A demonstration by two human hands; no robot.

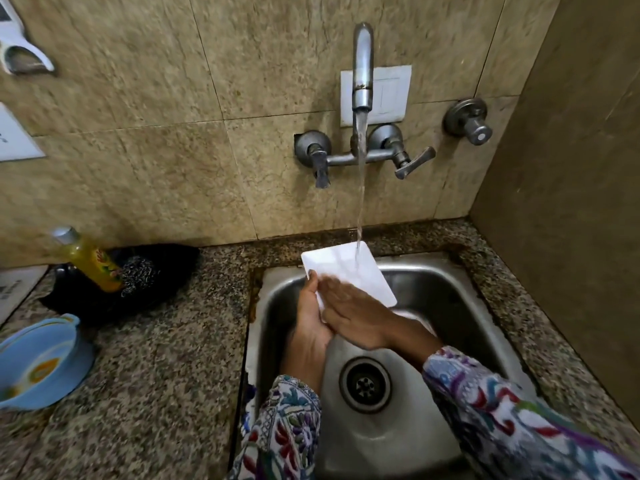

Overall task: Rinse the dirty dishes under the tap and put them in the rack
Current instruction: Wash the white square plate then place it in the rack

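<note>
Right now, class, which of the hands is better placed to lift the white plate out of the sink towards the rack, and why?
Probably the left hand: it grips the plate by its edge. The right hand only lies flat on it. No rack shows.

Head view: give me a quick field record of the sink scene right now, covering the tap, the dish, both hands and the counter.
tap: spout running, stream lands on the plate's far edge
dish: white square plate, held tilted over the sink
left hand: grips the plate's left edge, fingers curled round it
right hand: lies flat on the plate's face, fingers straight
counter left: yellow bottle, black scrubber, blue bowl
rack: not in view
</note>
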